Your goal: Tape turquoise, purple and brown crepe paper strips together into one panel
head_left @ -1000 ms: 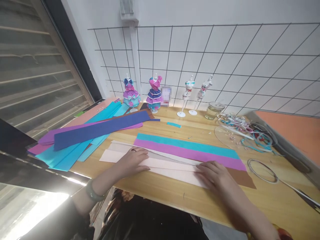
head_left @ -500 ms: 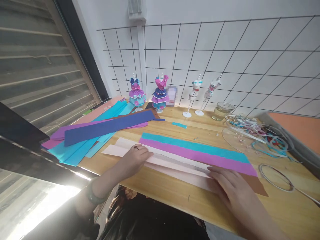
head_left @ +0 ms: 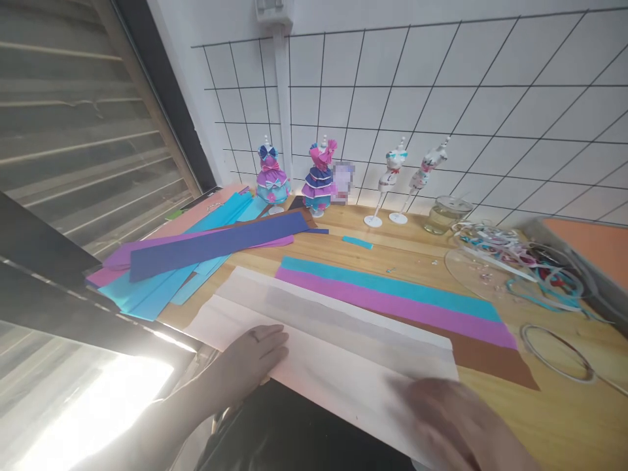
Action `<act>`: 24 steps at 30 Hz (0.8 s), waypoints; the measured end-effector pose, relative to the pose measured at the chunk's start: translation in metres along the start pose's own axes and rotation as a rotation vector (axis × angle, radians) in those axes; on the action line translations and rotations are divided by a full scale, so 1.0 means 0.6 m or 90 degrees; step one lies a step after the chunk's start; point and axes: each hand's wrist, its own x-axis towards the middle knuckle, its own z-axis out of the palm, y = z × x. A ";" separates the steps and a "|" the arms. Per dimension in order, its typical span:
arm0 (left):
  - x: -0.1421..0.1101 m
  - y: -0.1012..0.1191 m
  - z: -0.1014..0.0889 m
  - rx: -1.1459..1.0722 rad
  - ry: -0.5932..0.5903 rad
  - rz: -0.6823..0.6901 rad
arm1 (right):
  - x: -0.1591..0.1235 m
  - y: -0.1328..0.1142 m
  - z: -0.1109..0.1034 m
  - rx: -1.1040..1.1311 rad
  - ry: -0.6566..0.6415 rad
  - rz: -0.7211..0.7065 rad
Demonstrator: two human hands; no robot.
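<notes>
A wide pale pinkish-white sheet of paper (head_left: pixel 333 333) lies along the table's front with fold lines running its length. Its near edge reaches the table edge. My left hand (head_left: pixel 260 353) rests flat on its left part, fingers stretched out. Over the near right part of this sheet is my right hand (head_left: pixel 451 418), smeared by motion, so its fingers cannot be made out. Behind the sheet, layered strips show: a turquoise strip (head_left: pixel 387 284), a purple strip (head_left: pixel 392 304) and a brown strip (head_left: pixel 495 360).
Blue, purple and navy paper strips (head_left: pixel 220 242) pile up at left. Two dressed mini mannequins (head_left: pixel 318 180) and two barer ones (head_left: pixel 392 173) stand at the back. A glass jar (head_left: pixel 446 214), tangled ribbons (head_left: pixel 520 261), a wire hoop (head_left: pixel 557 353) and a grey tray (head_left: pixel 569 261) occupy the right.
The pale sheet has been unfolded toward me and now shows much wider. Both hands have come nearer the table's front edge, and the left hand has flattened. The view has shifted slightly.
</notes>
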 end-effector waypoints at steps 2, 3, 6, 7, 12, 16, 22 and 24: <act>0.003 -0.001 -0.001 0.005 0.004 -0.001 | 0.014 0.030 0.006 0.020 -0.038 0.104; 0.005 -0.002 -0.001 0.008 0.005 0.000 | 0.022 0.047 0.013 0.027 -0.051 0.142; 0.007 -0.002 -0.001 0.008 0.018 0.009 | 0.049 0.096 0.046 0.009 -0.044 0.154; 0.007 -0.002 -0.001 0.004 0.019 0.009 | 0.056 0.109 0.058 -0.004 -0.043 0.134; 0.007 -0.003 -0.004 -0.026 0.000 -0.007 | 0.072 0.133 0.091 -0.080 -0.053 0.007; 0.010 -0.007 -0.010 -0.028 -0.014 -0.011 | 0.076 0.133 0.077 -0.072 -0.047 0.006; 0.032 -0.011 -0.011 -0.042 -0.019 -0.007 | 0.105 0.142 0.029 0.035 -0.057 0.197; 0.043 -0.010 -0.007 -0.034 -0.001 -0.006 | 0.116 0.149 0.015 0.042 -0.062 0.238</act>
